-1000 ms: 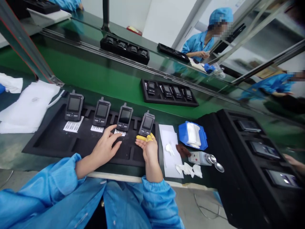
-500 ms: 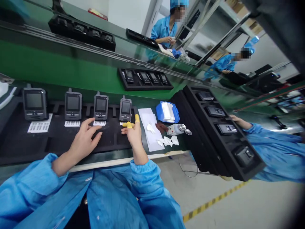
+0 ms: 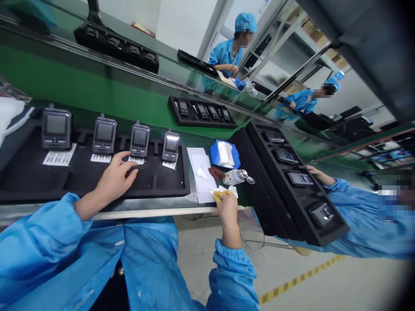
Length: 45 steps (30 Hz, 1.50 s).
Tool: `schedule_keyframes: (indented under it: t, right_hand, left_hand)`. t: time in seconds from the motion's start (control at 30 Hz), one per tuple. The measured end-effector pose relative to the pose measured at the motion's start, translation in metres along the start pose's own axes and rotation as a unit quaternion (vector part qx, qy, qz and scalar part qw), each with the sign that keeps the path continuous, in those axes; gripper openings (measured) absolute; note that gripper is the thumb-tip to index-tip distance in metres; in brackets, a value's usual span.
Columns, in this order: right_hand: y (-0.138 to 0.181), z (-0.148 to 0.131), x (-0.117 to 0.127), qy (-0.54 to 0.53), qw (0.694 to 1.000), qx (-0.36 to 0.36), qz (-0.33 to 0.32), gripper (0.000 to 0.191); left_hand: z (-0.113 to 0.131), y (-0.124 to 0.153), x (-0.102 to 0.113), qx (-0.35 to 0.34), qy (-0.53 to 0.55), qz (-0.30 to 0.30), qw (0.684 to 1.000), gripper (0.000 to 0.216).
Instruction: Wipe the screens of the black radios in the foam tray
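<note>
My left hand (image 3: 114,179) hovers over the black foam tray (image 3: 110,183), thumb and fingers apart, just below the third handheld radio (image 3: 139,140). It holds nothing. In the same tray stand the other handheld radios, a large-looking one (image 3: 56,129) at far left, a second (image 3: 104,136), and a fourth (image 3: 170,146), each with a white label sheet below it. My right hand (image 3: 227,209), yellow cots on its fingers, pinches a crumpled white wipe (image 3: 231,190) by the table's front edge. The fingertips are partly hidden.
White paper (image 3: 194,157), a blue box of wipes (image 3: 225,154), a reddish-brown item (image 3: 215,173) and a dispenser bottle (image 3: 234,177) lie right of the tray. A stacked black tray (image 3: 295,194) has a co-worker's hand (image 3: 320,175) beside it. Another device tray (image 3: 202,112) lies behind.
My right hand has left the fourth radio and moved right to the crumpled wipes, its fingers now closed. My left hand stays near the third radio. The view has shifted slightly.
</note>
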State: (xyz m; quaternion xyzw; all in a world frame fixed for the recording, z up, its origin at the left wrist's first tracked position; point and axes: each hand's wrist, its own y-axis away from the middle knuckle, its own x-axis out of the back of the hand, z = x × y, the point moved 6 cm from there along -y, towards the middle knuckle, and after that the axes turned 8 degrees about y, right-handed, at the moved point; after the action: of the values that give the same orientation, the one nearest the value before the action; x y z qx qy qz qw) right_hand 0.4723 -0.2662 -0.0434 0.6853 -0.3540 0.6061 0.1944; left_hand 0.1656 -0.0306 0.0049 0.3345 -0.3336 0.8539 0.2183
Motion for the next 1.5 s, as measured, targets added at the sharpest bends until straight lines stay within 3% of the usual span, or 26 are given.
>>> schedule_keyframes:
  t: [0.2,0.4,0.57,0.7,0.93,1.13,1.23,1.37,1.5]
  right_hand:
    - [-0.004,0.014,-0.001,-0.106,0.994,-0.026,-0.007,0.026]
    - [-0.006,0.015,0.000,-0.186,0.980,-0.024,-0.070,0.028]
    - [-0.016,0.007,0.006,-0.138,0.988,-0.029,-0.069,0.020]
    - [-0.009,0.012,0.018,-0.065,0.995,-0.062,-0.039,0.031]
    - [0.011,-0.018,0.007,-0.003,0.995,-0.021,-0.094,0.021]
    - [-0.004,-0.030,0.024,0.013,0.999,0.023,-0.018,0.026]
    - [-0.014,-0.014,0.049,0.028,0.999,0.016,0.028,0.023]
    - [-0.037,0.021,0.087,0.085,0.990,-0.058,0.095,0.036]
    - [-0.068,0.037,0.097,0.151,0.978,-0.091,0.109,0.040]
  left_hand:
    - [-0.003,0.000,-0.001,0.005,-0.014,0.007,1.000,0.031]
    - [-0.004,0.001,-0.001,0.005,-0.033,0.011,0.999,0.035]
    - [-0.002,0.000,0.000,0.013,-0.059,0.011,0.998,0.035]
    - [-0.001,-0.002,-0.001,0.025,-0.081,-0.012,0.996,0.035]
    - [0.014,-0.008,0.007,0.031,-0.095,-0.034,0.994,0.032]
    - [0.013,-0.006,0.017,-0.002,-0.081,0.015,0.997,0.029]
    - [0.013,-0.002,0.014,-0.028,-0.061,0.002,0.998,0.027]
    - [0.021,0.001,0.006,-0.060,-0.023,-0.030,0.997,0.027]
    - [0.021,-0.001,-0.001,-0.075,-0.004,-0.051,0.996,0.025]
